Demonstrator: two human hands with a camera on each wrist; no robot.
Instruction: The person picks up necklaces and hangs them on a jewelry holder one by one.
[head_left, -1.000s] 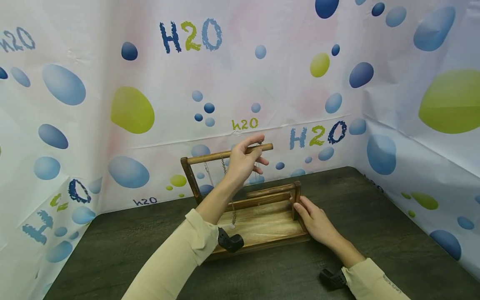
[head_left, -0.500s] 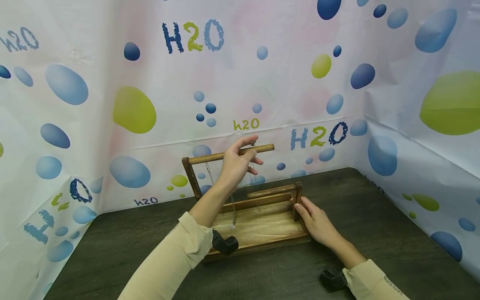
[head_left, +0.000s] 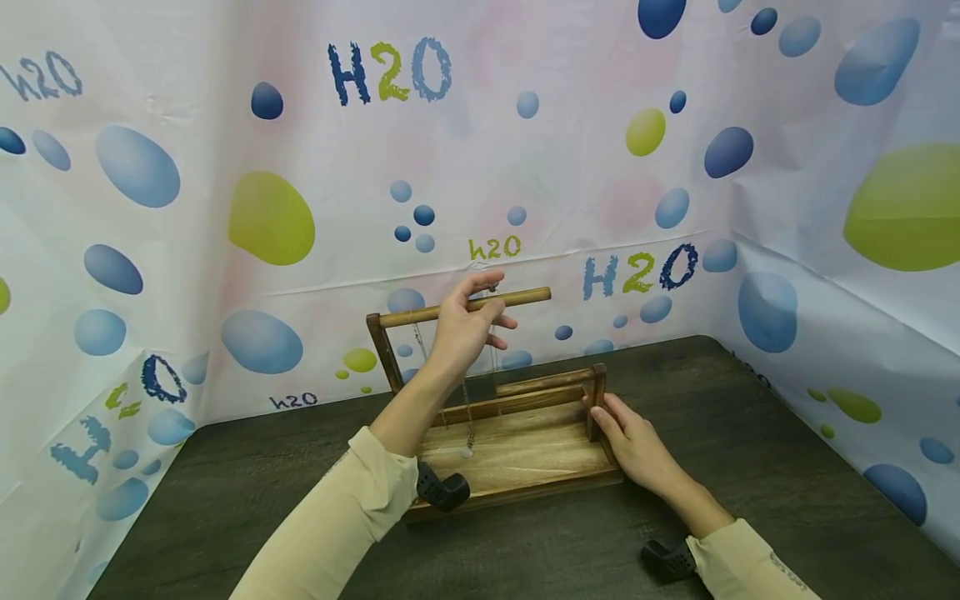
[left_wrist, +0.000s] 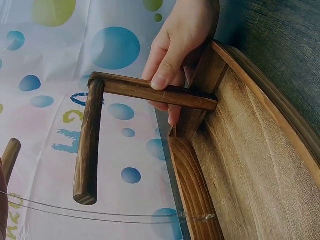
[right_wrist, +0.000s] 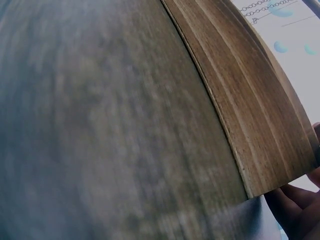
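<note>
A wooden jewelry stand (head_left: 525, 446) with a tray base stands on the dark table. My left hand (head_left: 461, 329) is at its tall upper bar (head_left: 528, 296), index finger above and thumb in front. It pinches a thin necklace (left_wrist: 115, 218), whose two strands drop toward the tray; the fingertips' contact is partly hidden. My right hand (head_left: 633, 442) grips the short right post, thumb on the near side, beside a lower bar (left_wrist: 87, 150). In the right wrist view, fingers (right_wrist: 295, 212) wrap the tray's end. Another necklace (head_left: 418, 337) hangs left on the upper bar.
A chain with a pale pendant (head_left: 467, 452) hangs over the tray near my left forearm. The dark tabletop (head_left: 285, 483) surrounds the stand. Behind it rises a white backdrop (head_left: 570, 150) printed with colored drops and lettering.
My left hand has slid leftward along the upper bar, and the necklace has moved with it. My right hand stays on the post, and the stand keeps its place.
</note>
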